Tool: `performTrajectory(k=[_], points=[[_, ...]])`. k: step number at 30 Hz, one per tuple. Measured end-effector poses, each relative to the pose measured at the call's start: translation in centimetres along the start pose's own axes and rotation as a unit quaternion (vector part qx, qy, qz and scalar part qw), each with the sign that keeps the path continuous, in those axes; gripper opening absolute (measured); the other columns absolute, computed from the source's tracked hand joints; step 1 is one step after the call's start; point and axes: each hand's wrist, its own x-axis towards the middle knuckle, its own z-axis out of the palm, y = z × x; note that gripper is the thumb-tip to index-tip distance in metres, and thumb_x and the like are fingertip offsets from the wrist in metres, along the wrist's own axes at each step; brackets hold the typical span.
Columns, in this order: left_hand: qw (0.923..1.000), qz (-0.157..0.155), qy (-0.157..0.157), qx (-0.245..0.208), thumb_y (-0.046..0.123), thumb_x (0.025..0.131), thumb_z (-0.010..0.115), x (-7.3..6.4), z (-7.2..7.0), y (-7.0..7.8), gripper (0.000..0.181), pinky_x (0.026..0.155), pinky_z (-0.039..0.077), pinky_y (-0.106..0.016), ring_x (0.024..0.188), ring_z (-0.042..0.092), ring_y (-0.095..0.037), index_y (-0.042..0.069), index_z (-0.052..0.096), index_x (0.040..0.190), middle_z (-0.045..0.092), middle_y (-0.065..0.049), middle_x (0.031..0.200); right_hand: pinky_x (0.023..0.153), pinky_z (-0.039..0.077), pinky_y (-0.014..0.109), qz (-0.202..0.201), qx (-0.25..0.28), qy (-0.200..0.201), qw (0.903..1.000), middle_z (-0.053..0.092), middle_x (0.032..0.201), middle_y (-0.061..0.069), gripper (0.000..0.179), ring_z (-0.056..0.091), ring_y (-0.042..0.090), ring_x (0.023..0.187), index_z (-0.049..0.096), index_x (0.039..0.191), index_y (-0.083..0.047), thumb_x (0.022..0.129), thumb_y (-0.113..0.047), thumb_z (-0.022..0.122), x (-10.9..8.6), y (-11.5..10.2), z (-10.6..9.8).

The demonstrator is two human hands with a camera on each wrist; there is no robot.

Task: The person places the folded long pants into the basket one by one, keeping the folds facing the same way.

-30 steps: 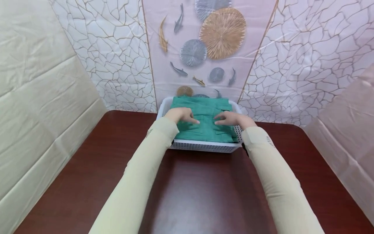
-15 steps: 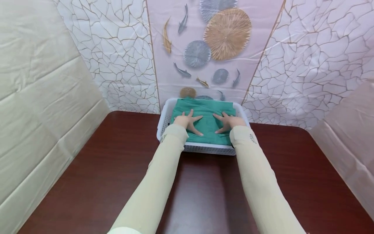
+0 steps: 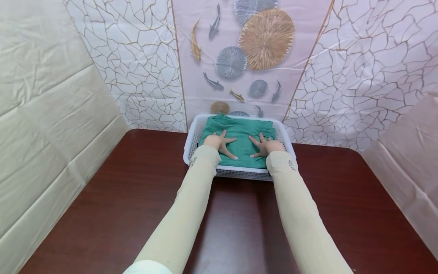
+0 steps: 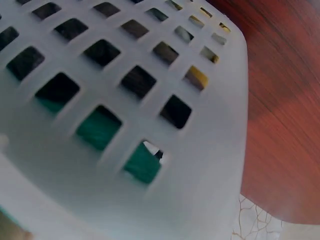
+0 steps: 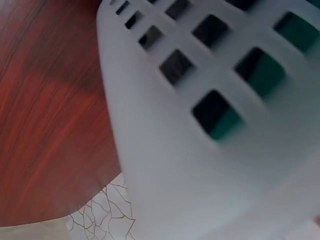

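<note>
A folded green garment [image 3: 243,146] with seams and what look like pocket flaps lies in a white plastic basket [image 3: 239,169]. My left hand [image 3: 222,145] rests on the garment's left half, fingers spread and straight. On the right half my right hand [image 3: 264,146] presses down the same way, thumb and fingers apart. Both wrist views are filled by the perforated basket wall [image 4: 210,150], with green cloth showing through some holes; the hands themselves are almost wholly hidden there.
The basket stands at the far edge of a dark red wooden table [image 3: 137,182], against a patterned backdrop [image 3: 147,68] with fish and round leaf shapes. Cream cloth screens [image 3: 44,106] rise along the left and right sides.
Both hands, hovering over the garment with bent fingers a second ago, have come down flat and spread onto it. Over the last half second the right hand has shifted slightly left.
</note>
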Motion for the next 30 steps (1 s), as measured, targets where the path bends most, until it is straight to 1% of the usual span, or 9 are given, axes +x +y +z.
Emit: performTrajectory(k=[4,9,12,15,18,22,26,28,30], points=[[0.9999,0.001,0.009,-0.008,0.071,0.078,0.056,-0.1,0.2,0.0,0.093,0.113,0.025,-0.055,0.146,-0.005,-0.037,0.041,0.006,0.15,-0.012,-0.003,0.16,0.106,0.03,0.061,0.006,0.003,0.006,1.0,-0.009,0.157,0.018,0.082,0.005,0.046,0.142,-0.007,0.152,-0.022,0.095,-0.051,0.044,0.0,-0.1,0.2],[0.9997,0.018,0.015,-0.011,0.069,0.08,0.055,-0.3,0.5,-0.4,0.094,0.112,0.027,-0.054,0.145,-0.005,-0.039,0.039,0.002,0.151,-0.014,-0.005,0.159,0.107,0.028,0.062,0.008,0.025,0.007,0.9996,-0.011,0.157,0.017,0.082,0.002,0.045,0.143,-0.007,0.152,-0.023,0.095,-0.049,0.047,0.2,-0.4,0.3],[0.9992,0.025,0.027,-0.014,0.067,0.081,0.055,-0.4,0.4,-0.8,0.094,0.113,0.026,-0.054,0.145,-0.004,-0.041,0.038,-0.002,0.151,-0.012,-0.007,0.159,0.108,0.025,0.064,0.003,0.036,0.011,0.9993,-0.012,0.158,0.016,0.082,-0.001,0.045,0.143,-0.006,0.152,-0.024,0.095,-0.048,0.047,0.5,-0.6,0.0],[0.9988,0.026,0.041,-0.005,0.067,0.082,0.055,-0.5,-0.1,-0.8,0.092,0.112,0.025,-0.056,0.145,-0.001,-0.04,0.039,-0.001,0.151,-0.008,-0.007,0.16,0.108,0.022,0.065,-0.007,0.043,0.021,0.9988,-0.01,0.158,0.016,0.081,-0.001,0.046,0.143,-0.002,0.153,-0.024,0.094,-0.047,0.05,0.8,-0.6,-0.5],[0.9982,0.039,0.044,0.005,0.066,0.083,0.055,-0.5,-0.8,-0.6,0.09,0.113,0.019,-0.06,0.146,-0.001,-0.038,0.039,0.002,0.151,-0.006,-0.007,0.16,0.109,0.019,0.066,-0.023,0.044,0.025,0.9985,-0.008,0.158,0.017,0.08,0.0,0.048,0.142,0.003,0.153,-0.023,0.094,-0.044,0.052,0.8,-0.3,-1.1],[0.9971,0.057,0.048,0.017,0.064,0.084,0.054,-0.5,-1.7,-0.4,0.088,0.113,0.013,-0.063,0.146,-0.003,-0.035,0.039,0.004,0.151,-0.006,-0.006,0.16,0.112,0.014,0.064,-0.054,0.036,0.028,0.9975,-0.004,0.158,0.018,0.071,0.001,0.048,0.142,0.007,0.153,-0.021,0.098,-0.037,0.048,0.7,0.4,-1.8],[0.9962,0.052,0.062,0.032,0.062,0.086,0.053,-0.7,-2.2,-1.1,0.084,0.113,0.017,-0.061,0.147,-0.002,-0.035,0.04,0.005,0.151,-0.004,-0.005,0.16,0.113,0.012,0.062,-0.093,0.047,0.038,0.9938,0.0,0.158,0.021,0.061,0.002,0.047,0.142,0.01,0.153,-0.017,0.102,-0.026,0.041,0.6,1.2,-1.8],[0.9955,0.05,0.072,0.035,0.062,0.087,0.052,-1.0,-2.2,-1.7,0.082,0.113,0.019,-0.06,0.147,-0.001,-0.035,0.039,0.007,0.151,-0.003,-0.006,0.16,0.113,0.013,0.061,-0.116,0.055,0.054,0.9903,0.004,0.157,0.023,0.059,0.005,0.048,0.141,0.012,0.153,-0.014,0.102,-0.021,0.04,0.5,1.6,-1.5],[0.9944,0.052,0.084,0.037,0.061,0.088,0.05,-1.4,-2.2,-2.4,0.078,0.113,0.022,-0.058,0.146,0.001,-0.036,0.037,0.009,0.151,-0.001,-0.007,0.16,0.113,0.015,0.06,-0.136,0.056,0.08,0.9859,0.008,0.155,0.025,0.057,0.009,0.049,0.14,0.015,0.152,-0.011,0.102,-0.019,0.04,0.3,2.1,-1.1]])
